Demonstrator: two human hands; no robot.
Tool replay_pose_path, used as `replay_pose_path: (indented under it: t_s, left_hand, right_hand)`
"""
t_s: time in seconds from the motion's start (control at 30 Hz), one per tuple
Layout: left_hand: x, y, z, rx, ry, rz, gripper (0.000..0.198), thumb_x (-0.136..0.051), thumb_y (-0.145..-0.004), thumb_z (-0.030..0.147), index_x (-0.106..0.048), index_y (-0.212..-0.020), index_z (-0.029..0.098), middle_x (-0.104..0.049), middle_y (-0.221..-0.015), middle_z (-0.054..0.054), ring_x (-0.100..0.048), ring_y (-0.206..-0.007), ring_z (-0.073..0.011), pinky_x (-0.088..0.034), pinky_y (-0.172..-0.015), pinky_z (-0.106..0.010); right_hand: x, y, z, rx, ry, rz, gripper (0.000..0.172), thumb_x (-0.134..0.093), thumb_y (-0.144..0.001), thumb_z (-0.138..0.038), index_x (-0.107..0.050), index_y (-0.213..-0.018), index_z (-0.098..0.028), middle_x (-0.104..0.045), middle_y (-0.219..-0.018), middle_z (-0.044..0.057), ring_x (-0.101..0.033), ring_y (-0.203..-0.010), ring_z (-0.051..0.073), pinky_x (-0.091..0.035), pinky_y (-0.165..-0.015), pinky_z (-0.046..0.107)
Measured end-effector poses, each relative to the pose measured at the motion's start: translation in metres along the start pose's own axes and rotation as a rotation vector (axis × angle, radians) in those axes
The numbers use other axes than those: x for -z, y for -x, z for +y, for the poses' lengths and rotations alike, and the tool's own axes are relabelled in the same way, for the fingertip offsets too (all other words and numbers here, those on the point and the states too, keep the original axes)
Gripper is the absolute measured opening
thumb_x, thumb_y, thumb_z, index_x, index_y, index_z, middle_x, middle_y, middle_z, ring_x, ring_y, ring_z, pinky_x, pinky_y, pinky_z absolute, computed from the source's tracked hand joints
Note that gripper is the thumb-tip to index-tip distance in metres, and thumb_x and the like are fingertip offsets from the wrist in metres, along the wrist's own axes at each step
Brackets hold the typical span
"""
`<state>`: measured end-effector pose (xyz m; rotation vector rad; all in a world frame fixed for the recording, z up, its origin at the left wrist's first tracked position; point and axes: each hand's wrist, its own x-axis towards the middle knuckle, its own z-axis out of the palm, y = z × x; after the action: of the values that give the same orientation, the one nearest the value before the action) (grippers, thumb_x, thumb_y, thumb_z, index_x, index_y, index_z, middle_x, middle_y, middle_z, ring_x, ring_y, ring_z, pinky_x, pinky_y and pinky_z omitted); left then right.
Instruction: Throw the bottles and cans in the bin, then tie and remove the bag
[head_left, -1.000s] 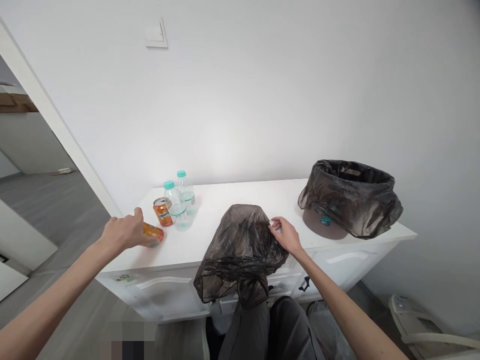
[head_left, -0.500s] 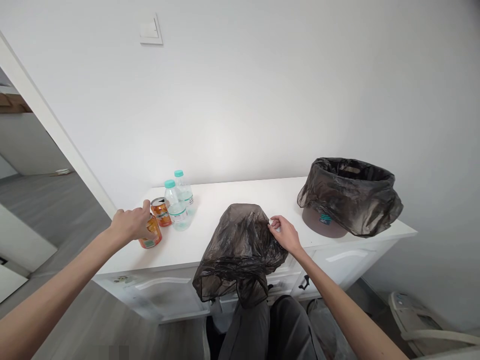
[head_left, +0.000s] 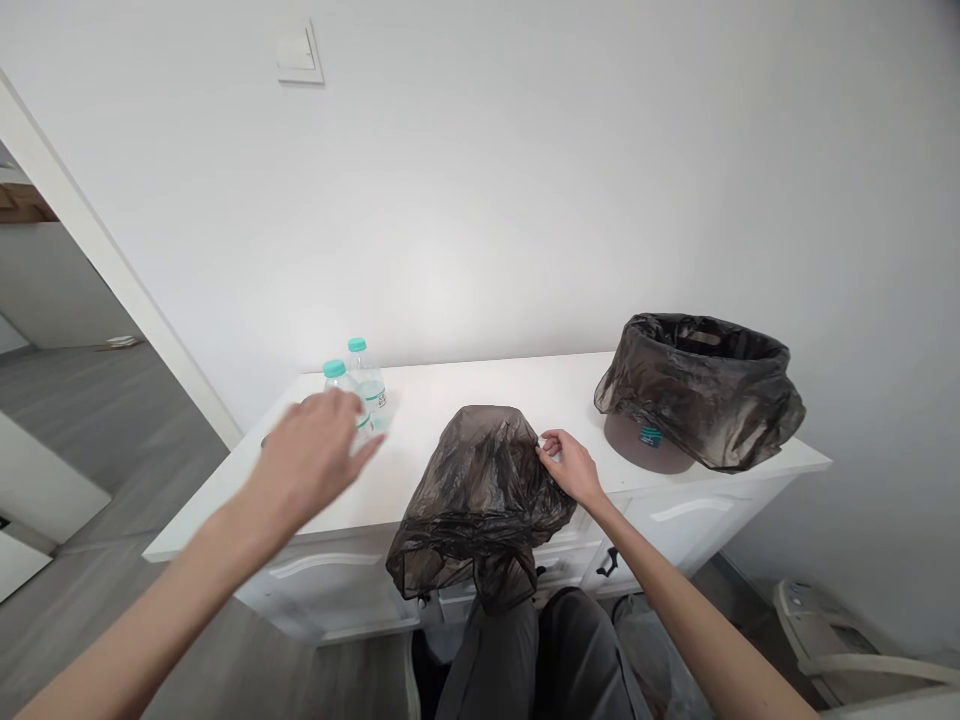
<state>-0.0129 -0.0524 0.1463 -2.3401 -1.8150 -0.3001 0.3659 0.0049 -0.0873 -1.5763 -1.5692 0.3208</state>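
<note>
My right hand [head_left: 568, 467] is closed in a pinch on the upper edge of a dark translucent plastic bag [head_left: 480, 500], which hangs over the front edge of the white cabinet top [head_left: 480, 385]. In the air in front of two water bottles with teal caps [head_left: 358, 368] is my left hand [head_left: 315, 455], smeared by motion, its fingers pointing right. The orange cans do not show; I cannot tell whether one is in that hand or hidden behind it.
A brown bin lined with a dark bag [head_left: 697, 395] stands at the right end of the cabinet. Drawers [head_left: 330, 575] face my legs. A doorway opens at the left, and a pale appliance [head_left: 825, 625] sits on the floor at lower right.
My left hand closed on a lying orange can, tipped it up, then swung up and to the right in front of the bottles. Both cans are now out of sight. My right hand stayed on the bag.
</note>
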Motion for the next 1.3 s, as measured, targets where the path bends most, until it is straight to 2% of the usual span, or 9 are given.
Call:
replay_pose_path:
  t_s: [0.17, 0.3, 0.4, 0.57, 0.8, 0.97, 1.07, 1.2, 1.3]
  left_hand:
    - [-0.073, 0.008, 0.054, -0.413, 0.227, -0.129, 0.058, -0.04, -0.102, 0.064, -0.064, -0.132, 0.021, -0.068, -0.133, -0.016, -0.062, -0.125, -0.0324, -0.045, -0.107, -0.047]
    - [-0.135, 0.006, 0.058, -0.45, 0.203, -0.273, 0.067, -0.032, -0.106, 0.061, -0.051, -0.153, 0.017, -0.046, -0.163, -0.017, -0.043, -0.151, -0.0341, -0.034, -0.121, -0.051]
    - [-0.156, 0.004, 0.05, -0.459, 0.233, -0.301, 0.068, -0.031, -0.107, 0.059, -0.049, -0.154, 0.014, -0.042, -0.165, -0.016, -0.033, -0.157, -0.0332, -0.029, -0.126, -0.052]
    - [-0.154, -0.002, 0.036, -0.577, 0.3, -0.275, 0.052, -0.031, -0.11, 0.045, -0.051, -0.15, 0.019, -0.046, -0.164, -0.012, -0.036, -0.156, -0.0259, -0.032, -0.128, -0.046]
    - [-0.136, -0.025, 0.038, -0.465, 0.022, -0.049, 0.063, -0.039, -0.085, -0.001, -0.054, -0.145, 0.01, -0.042, -0.165, -0.019, -0.03, -0.158, -0.0309, -0.019, -0.131, -0.057]
    - [-0.135, -0.003, 0.063, -0.532, 0.159, -0.003, 0.042, -0.039, -0.102, 0.022, -0.059, -0.139, 0.017, -0.061, -0.148, -0.014, -0.05, -0.144, -0.0285, -0.036, -0.124, -0.049]
    - [-0.149, 0.006, 0.065, -0.545, 0.138, -0.054, 0.049, -0.043, -0.105, 0.042, -0.053, -0.146, 0.017, -0.059, -0.152, -0.014, -0.048, -0.146, -0.0306, -0.036, -0.123, -0.051]
    - [-0.153, 0.001, 0.058, -0.444, -0.075, 0.073, 0.052, -0.049, -0.095, 0.015, -0.054, -0.146, 0.015, -0.05, -0.159, -0.017, -0.039, -0.152, -0.0351, -0.023, -0.126, -0.057]
    - [-0.138, 0.001, 0.062, -0.415, -0.195, 0.156, 0.049, -0.046, -0.091, 0.005, -0.059, -0.138, 0.01, -0.056, -0.149, -0.021, -0.05, -0.141, -0.0366, -0.033, -0.12, -0.055]
  right_hand:
    - [0.002, 0.002, -0.001, 0.002, -0.04, 0.009, 0.031, -0.057, -0.085, -0.038, -0.064, -0.112, -0.023, -0.072, -0.096, 0.002, -0.068, -0.089, 0.021, -0.052, -0.086, 0.037]
    - [0.009, 0.0, -0.006, -0.004, -0.156, -0.031, 0.043, -0.062, -0.081, -0.038, -0.061, -0.121, -0.022, -0.069, -0.106, 0.005, -0.067, -0.089, 0.02, -0.054, -0.089, 0.04]
    - [0.016, -0.004, -0.017, 0.003, -0.225, 0.023, 0.048, -0.063, -0.082, -0.04, -0.061, -0.125, -0.019, -0.065, -0.117, 0.011, -0.067, -0.095, 0.022, -0.056, -0.086, 0.039]
    - [0.027, -0.003, -0.051, 0.201, -0.081, 0.081, 0.041, -0.054, -0.097, -0.04, -0.063, -0.134, -0.025, -0.062, -0.136, 0.013, -0.059, -0.126, 0.028, -0.049, -0.107, 0.048]
    - [0.01, 0.01, -0.083, 0.618, 0.128, -0.286, 0.04, -0.051, -0.104, -0.046, -0.066, -0.139, -0.032, -0.061, -0.15, 0.005, -0.046, -0.147, 0.028, -0.026, -0.127, 0.054]
    - [-0.012, 0.018, -0.076, 0.433, 0.31, -0.317, 0.051, -0.041, -0.107, -0.053, -0.063, -0.146, -0.028, -0.055, -0.156, 0.012, -0.046, -0.147, 0.035, -0.025, -0.125, 0.061]
    - [-0.011, 0.018, -0.072, 0.284, 0.443, -0.36, 0.058, -0.033, -0.108, -0.055, -0.054, -0.155, -0.027, -0.046, -0.164, 0.012, -0.039, -0.152, 0.036, -0.024, -0.124, 0.062]
    - [0.0, 0.017, -0.07, 0.131, 0.601, -0.35, 0.065, -0.029, -0.108, -0.054, -0.048, -0.158, -0.018, -0.04, -0.166, 0.018, -0.034, -0.154, 0.04, -0.024, -0.122, 0.063]
    - [0.01, 0.023, -0.076, 0.181, 0.605, -0.184, 0.062, -0.029, -0.109, -0.049, -0.054, -0.152, -0.01, -0.044, -0.162, 0.023, -0.033, -0.152, 0.041, -0.026, -0.122, 0.059]
